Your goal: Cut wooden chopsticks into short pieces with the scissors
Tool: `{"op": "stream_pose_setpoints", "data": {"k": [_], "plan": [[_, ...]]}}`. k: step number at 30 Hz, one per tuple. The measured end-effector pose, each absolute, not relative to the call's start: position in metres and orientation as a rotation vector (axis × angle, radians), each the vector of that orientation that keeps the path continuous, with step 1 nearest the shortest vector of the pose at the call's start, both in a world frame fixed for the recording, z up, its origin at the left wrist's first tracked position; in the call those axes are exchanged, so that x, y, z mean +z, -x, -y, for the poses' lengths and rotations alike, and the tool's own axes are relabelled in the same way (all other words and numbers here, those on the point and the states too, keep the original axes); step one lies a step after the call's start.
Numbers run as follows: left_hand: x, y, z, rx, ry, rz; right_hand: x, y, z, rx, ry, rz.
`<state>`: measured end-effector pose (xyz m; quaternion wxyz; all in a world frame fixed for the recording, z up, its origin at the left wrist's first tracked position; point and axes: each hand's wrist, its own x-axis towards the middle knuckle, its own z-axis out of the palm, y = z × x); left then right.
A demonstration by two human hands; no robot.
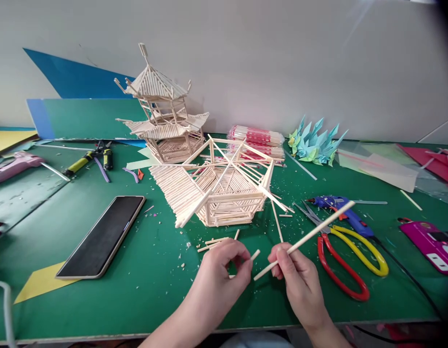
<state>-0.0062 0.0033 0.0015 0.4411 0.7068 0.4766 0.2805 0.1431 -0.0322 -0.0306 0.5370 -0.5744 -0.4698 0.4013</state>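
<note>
Between thumb and forefinger, my left hand (226, 273) pinches a short wooden stick (256, 254). My right hand (295, 275) grips a longer wooden stick (320, 226), which slants up to the right. The near ends of the two sticks are close but apart. Just beyond my hands stands a many-sided stick frame (231, 199) with a roof panel of sticks (176, 188) on its left side. Several cut stick pieces (214, 243) lie past my left hand. Scissors (340, 246) with one red and one yellow handle rest to the right.
Behind the frame stands a tiered stick pagoda (166, 111). A blue glue gun (343, 215) lies beyond the scissors. On the left are a phone (102, 237), a pink glue gun (19, 166) and pliers (81, 163). Stick bundles (256, 136) and folded paper (316, 142) sit along the wall.
</note>
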Motion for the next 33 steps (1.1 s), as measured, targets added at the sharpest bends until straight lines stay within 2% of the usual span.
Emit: {"op": "stream_pose_setpoints", "data": {"k": [4,7,15,33], "plan": [[0.009,0.001,-0.011,0.57,-1.113,-0.957,-0.024,-0.151,0.022,1.207,1.265,1.156],[0.005,-0.002,-0.017,0.544,-0.944,-0.894,-0.019,-0.156,0.013,1.273,1.262,1.178],[-0.008,-0.006,-0.03,0.5,-0.828,-0.736,-0.017,-0.163,0.0,1.238,1.247,1.319],[-0.011,-0.004,-0.028,0.47,-0.798,-0.726,-0.023,-0.165,-0.001,1.144,1.25,1.311]]}}
